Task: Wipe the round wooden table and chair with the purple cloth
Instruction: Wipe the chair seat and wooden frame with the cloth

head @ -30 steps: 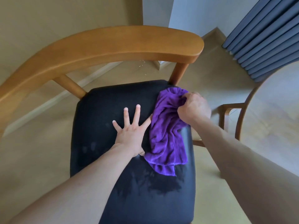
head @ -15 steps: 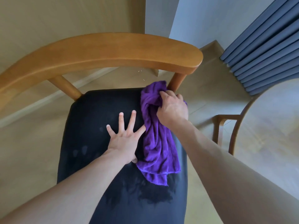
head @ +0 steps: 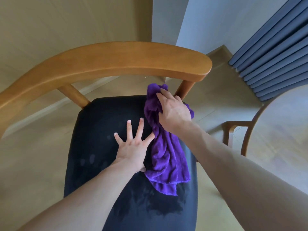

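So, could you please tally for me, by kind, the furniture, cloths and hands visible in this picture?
Wooden chairs with black padded seats: 1
Round wooden tables: 1
Purple cloths: 1
Bare hands: 2, left hand flat on the seat, right hand gripping the cloth
Total: 5

I read this as a lived-in room of a home or a hotel, not a workplace. I see a wooden armchair (head: 126, 64) with a curved back rail and a black padded seat (head: 106, 124), pale wood flooring (head: 33, 164), plain beige and white walls, heavy blue-grey pleated curtains (head: 273, 52) hanging to the floor, and the rim of a round wooden desk (head: 283, 130) beside them.
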